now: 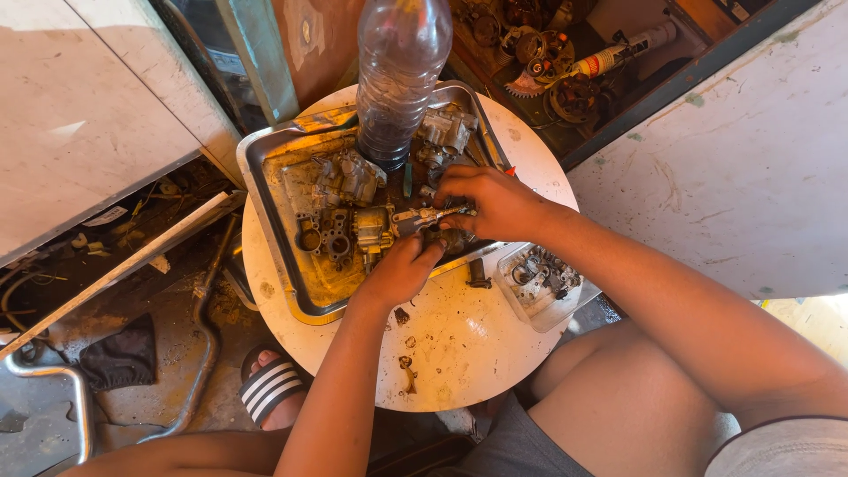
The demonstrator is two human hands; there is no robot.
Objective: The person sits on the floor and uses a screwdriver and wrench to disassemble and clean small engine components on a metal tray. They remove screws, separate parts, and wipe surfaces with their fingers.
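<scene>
Gripping small greasy metal carburetor part (430,218), left hand (402,272), right hand (495,201).

A small, grimy grey-metal carburetor part (430,217) with a brass-coloured tip lies roughly level, its long axis left to right, over the near right portion of an oil-stained metal tray (265,177), partly hidden by fingers.

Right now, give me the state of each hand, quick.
Left hand: closed on a small dark metal part over the tray.
Right hand: closed on the same part from above.
</scene>
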